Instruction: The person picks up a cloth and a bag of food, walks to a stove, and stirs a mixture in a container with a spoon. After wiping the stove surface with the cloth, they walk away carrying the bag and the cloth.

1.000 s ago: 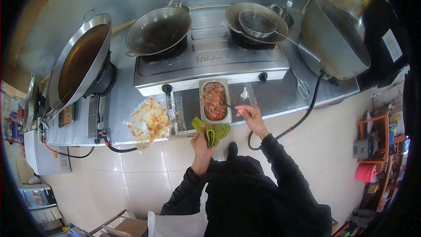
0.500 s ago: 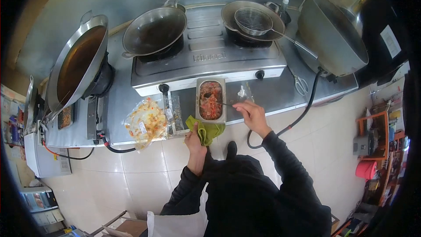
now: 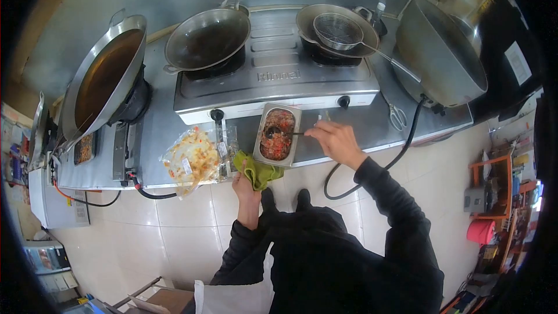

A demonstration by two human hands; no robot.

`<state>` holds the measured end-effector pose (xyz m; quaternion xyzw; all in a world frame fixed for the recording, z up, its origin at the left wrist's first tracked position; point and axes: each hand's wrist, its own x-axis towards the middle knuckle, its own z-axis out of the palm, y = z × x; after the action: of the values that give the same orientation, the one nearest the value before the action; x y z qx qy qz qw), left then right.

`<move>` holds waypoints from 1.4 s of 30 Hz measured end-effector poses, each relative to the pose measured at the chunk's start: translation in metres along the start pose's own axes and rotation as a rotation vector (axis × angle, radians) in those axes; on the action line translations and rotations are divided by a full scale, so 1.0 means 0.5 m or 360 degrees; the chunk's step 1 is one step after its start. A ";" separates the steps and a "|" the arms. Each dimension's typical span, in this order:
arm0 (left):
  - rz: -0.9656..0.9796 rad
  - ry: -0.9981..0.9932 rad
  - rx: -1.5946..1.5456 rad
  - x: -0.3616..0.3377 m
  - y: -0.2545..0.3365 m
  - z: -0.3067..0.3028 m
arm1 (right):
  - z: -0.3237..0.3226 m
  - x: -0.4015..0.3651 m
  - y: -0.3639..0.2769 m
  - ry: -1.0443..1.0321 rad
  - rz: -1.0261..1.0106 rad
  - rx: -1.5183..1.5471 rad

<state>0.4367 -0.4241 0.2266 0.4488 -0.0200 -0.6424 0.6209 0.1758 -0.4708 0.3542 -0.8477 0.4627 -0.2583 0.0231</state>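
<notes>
My right hand (image 3: 334, 139): grip closed on dark-handled metal spoon (image 3: 279, 134), bowl dipped in red mix inside rectangular steel pan (image 3: 258, 138) at desk (image 3: 360, 122) edge. My left hand (image 3: 244, 183): grip pinching crumpled green cloth (image 3: 254, 170) against pan's near corner. Probably steadies pan, spares my fingers heat.

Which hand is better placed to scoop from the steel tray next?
Right, probably. The right hand holds the spoon with its bowl in the steel tray; the left hand grips the green cloth at the tray's near corner.
</notes>
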 end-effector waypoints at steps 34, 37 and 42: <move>0.0372 0.0217 0.0204 -0.080 -0.094 0.067 | 0.026 0.212 0.042 -0.0672 -0.0657 -0.0652; 0.0364 0.0241 0.0178 -0.063 -0.083 0.069 | 0.051 0.215 0.056 -0.0748 -0.0447 -0.0512; 0.0281 0.0272 0.0081 -0.040 -0.044 0.068 | 0.093 0.196 0.134 -0.1039 0.0056 -0.0078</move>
<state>0.3957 -0.4208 0.2450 0.5139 -0.0228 -0.5439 0.6630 0.1883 -0.5961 0.3362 -0.8779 0.4515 0.0388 0.1545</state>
